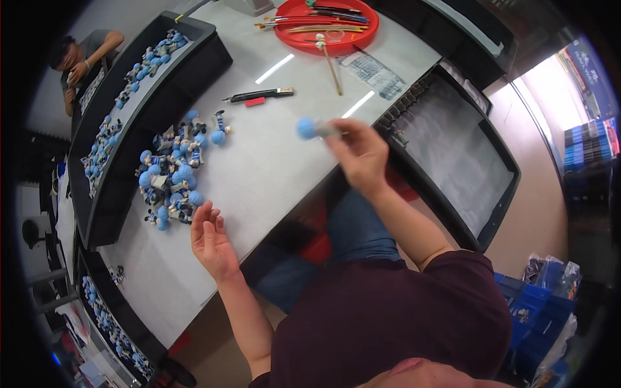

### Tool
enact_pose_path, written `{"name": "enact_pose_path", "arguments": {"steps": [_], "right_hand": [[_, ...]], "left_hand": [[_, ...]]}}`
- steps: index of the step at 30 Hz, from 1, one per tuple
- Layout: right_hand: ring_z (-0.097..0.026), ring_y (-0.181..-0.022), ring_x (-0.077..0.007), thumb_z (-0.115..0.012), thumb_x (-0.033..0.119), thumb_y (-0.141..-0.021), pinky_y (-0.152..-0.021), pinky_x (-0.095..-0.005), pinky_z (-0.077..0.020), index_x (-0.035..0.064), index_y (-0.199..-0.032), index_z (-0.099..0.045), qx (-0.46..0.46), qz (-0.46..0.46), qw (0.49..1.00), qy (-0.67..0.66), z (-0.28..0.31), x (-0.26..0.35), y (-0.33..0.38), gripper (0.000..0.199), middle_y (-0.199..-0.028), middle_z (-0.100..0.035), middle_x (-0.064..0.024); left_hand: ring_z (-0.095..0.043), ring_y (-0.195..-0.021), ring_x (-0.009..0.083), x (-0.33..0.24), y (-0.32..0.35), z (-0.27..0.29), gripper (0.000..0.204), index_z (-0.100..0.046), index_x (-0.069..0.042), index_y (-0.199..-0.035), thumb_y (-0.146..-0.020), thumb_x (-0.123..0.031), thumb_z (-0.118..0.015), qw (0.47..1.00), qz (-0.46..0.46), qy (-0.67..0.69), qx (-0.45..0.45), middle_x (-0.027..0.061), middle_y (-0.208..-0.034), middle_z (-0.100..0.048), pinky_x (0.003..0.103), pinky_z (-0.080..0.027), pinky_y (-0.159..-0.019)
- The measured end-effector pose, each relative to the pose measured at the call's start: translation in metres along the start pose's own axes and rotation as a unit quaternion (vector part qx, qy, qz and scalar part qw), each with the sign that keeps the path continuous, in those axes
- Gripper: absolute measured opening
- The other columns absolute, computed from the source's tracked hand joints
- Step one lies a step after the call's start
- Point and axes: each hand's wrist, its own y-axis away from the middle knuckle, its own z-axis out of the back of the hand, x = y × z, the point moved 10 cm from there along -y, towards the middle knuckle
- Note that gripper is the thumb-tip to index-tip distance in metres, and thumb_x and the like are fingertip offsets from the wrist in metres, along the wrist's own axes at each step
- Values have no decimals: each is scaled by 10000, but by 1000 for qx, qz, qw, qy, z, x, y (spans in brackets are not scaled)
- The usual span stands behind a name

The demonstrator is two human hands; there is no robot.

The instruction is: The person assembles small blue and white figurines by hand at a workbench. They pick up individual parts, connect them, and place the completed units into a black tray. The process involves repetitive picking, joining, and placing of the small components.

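Observation:
Above the right side of the white table, my right hand (363, 158) is closed on a small figurine (306, 128) with a round light-blue head. The figurine's grey lower part sits between the fingers and is blurred. My left hand (215, 249) is at the near edge of a pile of similar figurines (171, 178), palm up with the fingers loosely apart, and nothing shows in it. One figurine (218, 136) lies at the right edge of the pile.
Behind the pile stands a long black bin (217, 55) of figurines; another bin (107, 278) is at lower left. A black pen-like tool (265, 95) lies by a red piece (255, 102). A red tray (291, 40) holds brushes. At right is a black tray (498, 187). A person (97, 48) sits far left.

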Motion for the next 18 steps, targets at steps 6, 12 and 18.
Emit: {"name": "enact_pose_path", "arguments": {"steps": [6, 12, 18], "right_hand": [[-592, -791, -107, -663, 39, -732, -707, -223, -473, -16, -945, -595, -272, -25, 937, 220, 249, -32, -31, 231, -879, -637, -76], [-627, -795, -151, -716, 127, -653, -738, -267, -481, 37, -913, -647, -219, -209, 843, 445, 331, -139, -10, 284, -848, -663, -89], [-639, -789, -196, -709, 137, -636, -738, -293, -489, 44, -912, -655, -190, -217, 827, 483, 326, -167, -14, 296, -825, -662, -124]], "left_hand": [[-541, -912, 153, -1, -1, -6, 221, -545, -1, -1080, -866, -39, -502, 1000, 8, -20, -5, 121, -1097, -557, 256, -439, -822], [-537, -900, 148, -1, -2, 2, 221, -521, 14, -1090, -885, -58, -484, 999, 9, -44, -16, 116, -1081, -551, 241, -460, -793], [-541, -862, 126, -2, -3, -7, 186, -552, 10, -1038, -864, -20, -495, 998, 13, -50, -26, 102, -1040, -567, 225, -450, -780]]}}
